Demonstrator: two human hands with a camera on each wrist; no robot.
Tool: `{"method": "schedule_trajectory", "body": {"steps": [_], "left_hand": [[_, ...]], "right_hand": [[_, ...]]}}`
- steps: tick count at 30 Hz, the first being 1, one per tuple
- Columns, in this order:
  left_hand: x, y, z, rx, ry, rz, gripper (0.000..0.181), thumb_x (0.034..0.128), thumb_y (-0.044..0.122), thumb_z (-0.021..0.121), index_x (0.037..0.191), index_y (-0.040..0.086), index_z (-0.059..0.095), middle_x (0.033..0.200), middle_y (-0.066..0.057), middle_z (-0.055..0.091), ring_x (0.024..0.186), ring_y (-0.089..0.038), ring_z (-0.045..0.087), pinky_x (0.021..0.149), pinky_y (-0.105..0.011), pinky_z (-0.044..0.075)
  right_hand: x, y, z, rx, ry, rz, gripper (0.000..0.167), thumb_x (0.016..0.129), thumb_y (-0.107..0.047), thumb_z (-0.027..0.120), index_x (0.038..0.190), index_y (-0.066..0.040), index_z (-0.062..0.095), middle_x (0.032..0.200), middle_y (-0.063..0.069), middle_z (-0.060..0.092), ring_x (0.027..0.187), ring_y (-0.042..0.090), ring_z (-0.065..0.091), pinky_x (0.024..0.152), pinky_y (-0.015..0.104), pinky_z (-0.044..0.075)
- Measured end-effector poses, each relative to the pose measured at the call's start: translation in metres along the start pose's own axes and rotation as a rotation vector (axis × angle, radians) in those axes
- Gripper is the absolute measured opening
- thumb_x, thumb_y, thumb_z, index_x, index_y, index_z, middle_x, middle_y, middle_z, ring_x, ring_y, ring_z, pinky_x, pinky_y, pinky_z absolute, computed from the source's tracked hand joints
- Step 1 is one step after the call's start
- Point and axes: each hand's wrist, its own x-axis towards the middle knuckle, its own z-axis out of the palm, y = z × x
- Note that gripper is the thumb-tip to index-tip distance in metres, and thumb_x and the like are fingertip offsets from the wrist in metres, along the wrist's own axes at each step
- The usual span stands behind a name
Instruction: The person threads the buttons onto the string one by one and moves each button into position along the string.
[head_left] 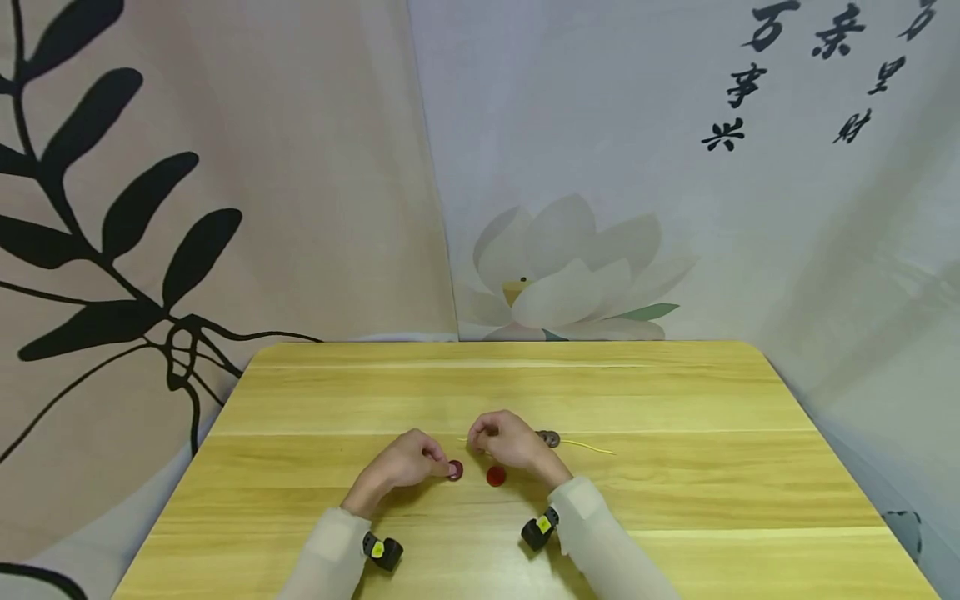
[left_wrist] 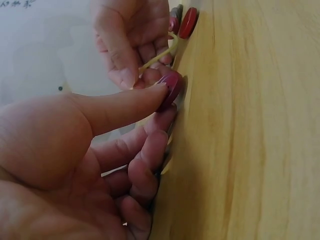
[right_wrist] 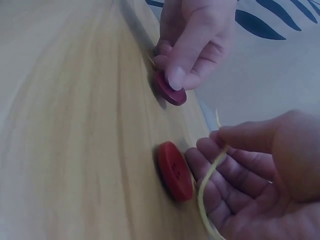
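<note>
My left hand (head_left: 405, 460) pinches a dark purple-red button (left_wrist: 171, 92) between thumb and fingers, just over the wooden table. To its right, my right hand (head_left: 510, 439) pinches a thin yellow cord (right_wrist: 204, 192) near its end, and a short tip sticks up past the thumb. A red button (right_wrist: 175, 171) with small holes lies on the table by the right hand's fingers. Beyond the right wrist, grey-brown buttons (head_left: 551, 438) sit along the cord, whose far end trails off to the right. Part of the cord is hidden behind the right hand in the head view.
The wooden table (head_left: 675, 500) has rounded far corners. Behind it hangs a cloth backdrop (head_left: 337, 167) printed with leaves, a lotus and dark characters. Each sleeved wrist bears a small black camera (head_left: 383, 552).
</note>
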Motion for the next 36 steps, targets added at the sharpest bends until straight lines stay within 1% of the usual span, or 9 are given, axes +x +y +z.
{"method": "schedule_trajectory", "body": {"steps": [3,6,9,12,14,18,21,27,36], "left_hand": [[-0.001,-0.001,-0.001,-0.012,-0.001,-0.004,0.016,0.0864,0.019,0.076,0.075,0.009,0.072,0.066,0.005,0.053,0.057,-0.010,0.040,0.052,-0.024,0.031],[-0.001,-0.002,-0.002,-0.019,-0.001,-0.003,0.015,0.0877,0.018,0.074,0.076,0.009,0.072,0.067,0.004,0.054,0.058,-0.010,0.041,0.053,-0.024,0.031],[-0.001,-0.002,-0.002,-0.025,0.010,0.001,0.014,0.0884,0.017,0.072,0.077,0.009,0.073,0.073,0.003,0.059,0.062,-0.012,0.044,0.057,-0.026,0.034],[-0.001,-0.004,-0.003,-0.031,0.019,-0.007,0.012,0.0890,0.014,0.071,0.079,0.008,0.074,0.080,0.000,0.062,0.068,-0.015,0.047,0.060,-0.028,0.036],[-0.001,-0.005,-0.004,-0.037,0.026,-0.016,0.010,0.0893,0.014,0.070,0.081,0.009,0.074,0.083,-0.001,0.063,0.070,-0.015,0.048,0.061,-0.029,0.036],[-0.001,-0.005,-0.004,-0.059,0.048,-0.028,0.010,0.0908,0.015,0.069,0.084,0.009,0.074,0.081,-0.001,0.061,0.066,-0.014,0.046,0.058,-0.027,0.036],[-0.001,-0.005,-0.003,-0.076,0.070,-0.028,0.011,0.0920,0.015,0.068,0.085,0.009,0.073,0.081,-0.002,0.061,0.067,-0.015,0.046,0.057,-0.027,0.036],[0.000,-0.003,-0.003,-0.086,0.115,-0.017,0.011,0.0920,0.017,0.068,0.085,0.009,0.072,0.085,-0.003,0.062,0.074,-0.018,0.050,0.061,-0.030,0.039],[0.001,-0.003,-0.002,-0.156,0.164,-0.024,0.011,0.0925,0.017,0.067,0.089,0.009,0.072,0.089,-0.004,0.063,0.082,-0.019,0.052,0.068,-0.031,0.041]], "right_hand": [[0.000,0.002,0.000,0.002,-0.009,0.001,0.015,0.097,-0.005,0.056,0.095,-0.007,0.070,0.088,0.005,0.068,0.074,0.016,0.058,0.065,0.028,0.048],[0.001,0.004,-0.003,-0.005,-0.001,-0.017,0.015,0.097,-0.007,0.056,0.095,-0.008,0.071,0.090,0.003,0.069,0.078,0.015,0.059,0.070,0.029,0.049],[0.002,0.006,-0.006,0.005,0.007,-0.030,0.015,0.098,-0.007,0.056,0.096,-0.009,0.071,0.091,0.002,0.070,0.083,0.015,0.060,0.075,0.030,0.049],[0.001,0.006,-0.007,0.022,-0.004,-0.035,0.015,0.097,-0.006,0.056,0.096,-0.008,0.071,0.092,0.003,0.070,0.085,0.017,0.061,0.074,0.030,0.050],[0.000,0.005,-0.007,0.011,-0.008,-0.043,0.015,0.097,-0.006,0.056,0.095,-0.008,0.071,0.092,0.002,0.070,0.085,0.018,0.061,0.074,0.030,0.050],[-0.003,0.001,-0.006,-0.032,-0.008,-0.074,0.014,0.098,-0.008,0.057,0.094,-0.009,0.071,0.091,0.000,0.071,0.086,0.015,0.063,0.077,0.030,0.051],[-0.006,-0.003,-0.008,-0.049,0.009,-0.100,0.013,0.098,-0.010,0.059,0.093,-0.009,0.071,0.090,0.002,0.071,0.085,0.014,0.063,0.078,0.031,0.051],[-0.012,-0.011,-0.015,-0.040,0.052,-0.140,0.012,0.098,-0.011,0.060,0.093,-0.010,0.071,0.092,0.001,0.070,0.088,0.013,0.063,0.082,0.033,0.051],[-0.020,-0.018,-0.018,0.005,0.093,-0.129,0.012,0.098,-0.008,0.058,0.097,-0.007,0.070,0.093,0.002,0.070,0.091,0.015,0.066,0.083,0.033,0.053]]}}
